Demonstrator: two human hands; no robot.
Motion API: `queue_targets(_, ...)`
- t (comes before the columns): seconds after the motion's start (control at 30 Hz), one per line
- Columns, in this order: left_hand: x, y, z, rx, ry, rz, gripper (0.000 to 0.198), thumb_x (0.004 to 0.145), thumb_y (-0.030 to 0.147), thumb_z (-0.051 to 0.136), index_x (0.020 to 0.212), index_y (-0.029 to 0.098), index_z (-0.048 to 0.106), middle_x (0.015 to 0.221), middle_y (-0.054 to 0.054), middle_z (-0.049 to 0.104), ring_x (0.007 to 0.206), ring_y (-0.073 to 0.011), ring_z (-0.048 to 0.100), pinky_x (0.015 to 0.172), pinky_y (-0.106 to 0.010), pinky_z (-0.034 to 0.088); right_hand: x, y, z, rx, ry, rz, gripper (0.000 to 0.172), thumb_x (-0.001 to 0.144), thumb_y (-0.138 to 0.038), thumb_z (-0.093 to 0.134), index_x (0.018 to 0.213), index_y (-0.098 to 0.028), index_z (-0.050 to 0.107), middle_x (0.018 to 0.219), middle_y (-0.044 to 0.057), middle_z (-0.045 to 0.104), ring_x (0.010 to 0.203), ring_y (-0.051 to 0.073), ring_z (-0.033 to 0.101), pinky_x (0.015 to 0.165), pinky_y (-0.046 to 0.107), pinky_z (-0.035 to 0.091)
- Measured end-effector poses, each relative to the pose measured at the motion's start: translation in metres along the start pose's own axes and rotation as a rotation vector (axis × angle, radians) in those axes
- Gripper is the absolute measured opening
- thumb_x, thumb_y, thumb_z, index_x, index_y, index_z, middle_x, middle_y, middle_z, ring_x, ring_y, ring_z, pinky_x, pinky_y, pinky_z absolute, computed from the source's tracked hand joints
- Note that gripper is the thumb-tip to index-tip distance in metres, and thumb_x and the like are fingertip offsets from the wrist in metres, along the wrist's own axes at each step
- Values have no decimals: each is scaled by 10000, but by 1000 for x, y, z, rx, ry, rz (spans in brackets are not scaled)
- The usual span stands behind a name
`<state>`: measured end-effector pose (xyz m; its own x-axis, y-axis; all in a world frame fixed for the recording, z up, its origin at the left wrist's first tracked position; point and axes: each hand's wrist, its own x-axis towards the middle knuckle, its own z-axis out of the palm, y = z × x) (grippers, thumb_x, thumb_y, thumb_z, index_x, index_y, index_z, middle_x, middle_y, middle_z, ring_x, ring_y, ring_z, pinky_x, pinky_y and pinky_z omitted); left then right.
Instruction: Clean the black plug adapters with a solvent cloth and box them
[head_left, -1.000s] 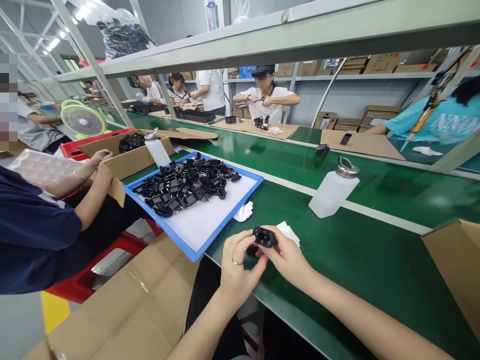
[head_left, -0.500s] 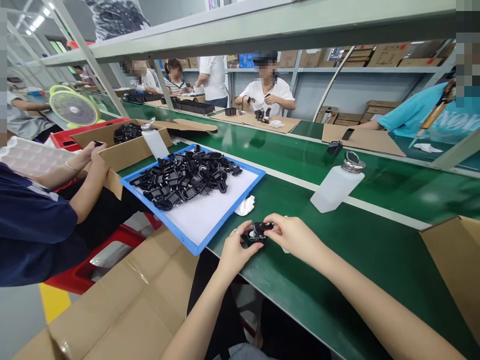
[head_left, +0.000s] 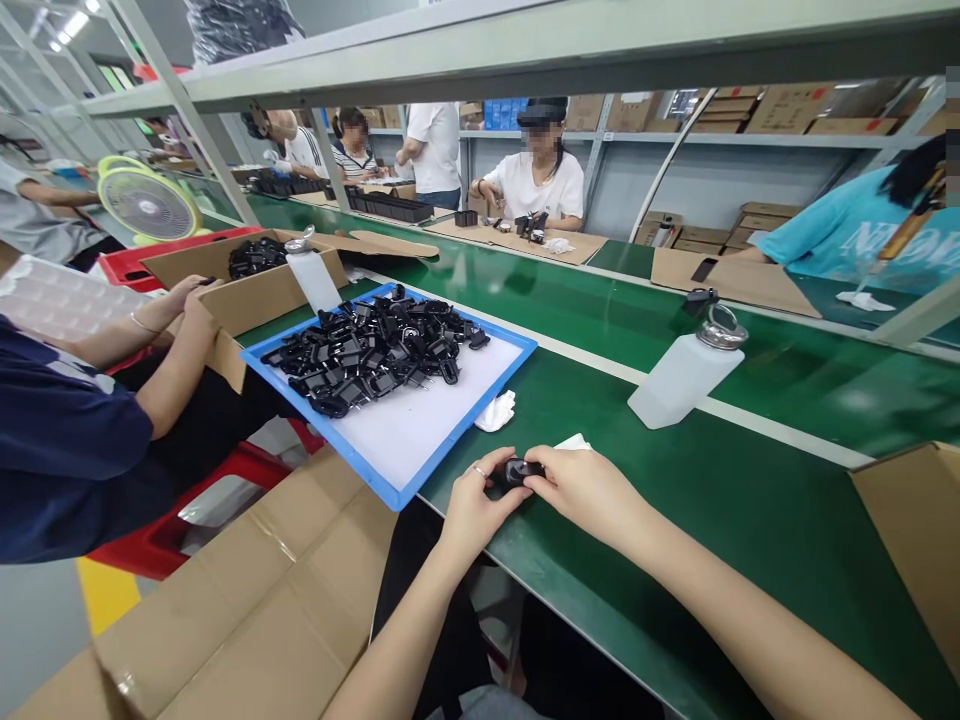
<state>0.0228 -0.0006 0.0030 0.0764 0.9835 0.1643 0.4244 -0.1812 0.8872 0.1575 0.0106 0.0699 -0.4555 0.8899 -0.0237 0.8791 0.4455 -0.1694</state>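
Observation:
Between my hands, just above the table's near edge, is a small glossy black adapter housing (head_left: 516, 472). My left hand (head_left: 474, 508), with a ring on one finger, grips its left side between thumb and fingers. My right hand (head_left: 589, 490) pinches its right end. The fingers cover much of the piece. To the left, a blue-rimmed tray (head_left: 397, 492) bears a heap of black plug adapters (head_left: 375, 345), some with metal pins showing. A crumpled white tissue (head_left: 496, 411) lies against the tray's right edge. Behind my right hand a white item (head_left: 574, 442) is partly hidden.
On the green table (head_left: 750, 520), a white pump bottle (head_left: 682, 380) stands right and another (head_left: 313, 278) behind the tray. A cardboard box (head_left: 911, 530) is at the right edge. A co-worker's arms (head_left: 169, 345) are at left; other people work across the table.
The black housing showed a pale inside with a separate black piece held over it; now the two are together and a smooth black face shows. My right hand has come closer to my left.

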Motion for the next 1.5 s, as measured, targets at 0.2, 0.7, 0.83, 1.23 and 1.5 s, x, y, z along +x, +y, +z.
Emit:
queue_targets(0.2,-1,1,-1,56,-11,41,364,642,265,536,996,192,497,988,-23,577,860,-135,523,707,-256,424,0,-3,3,2,-29,5,153,773,-225,409,863,-154,509,673,35,597,592,165,553,440,210,316)
queue_targets(0.7,4,21,-18,43,-179,-11,311,608,311,570,912,246,555,869,36,613,789,-136,543,682,-239,410,7,20,7,356,-55,-119,240,733,-233,443,944,-212,556,923,15,570,812,154,532,697,252,421)
queue_targets(0.83,4,25,-21,56,-191,-53,308,617,322,550,913,240,555,866,23,611,783,-141,537,675,-243,403,6,21,10,357,-48,-111,288,741,-250,405,998,-236,536,949,3,575,821,161,540,699,257,434)
queue_targets(1.23,3,28,-20,178,-198,-40,324,625,372,537,923,249,566,866,15,607,774,-157,535,666,-235,396,16,42,34,376,82,-164,300,653,-369,453,894,-242,580,846,19,625,749,197,578,629,257,481)
queue_targets(1.5,5,21,-18,379,-207,37,355,666,457,460,923,236,568,848,-30,622,769,-192,557,619,-245,404,21,43,26,520,-49,-128,193,592,-323,536,764,-275,605,788,2,637,727,224,582,612,258,478)
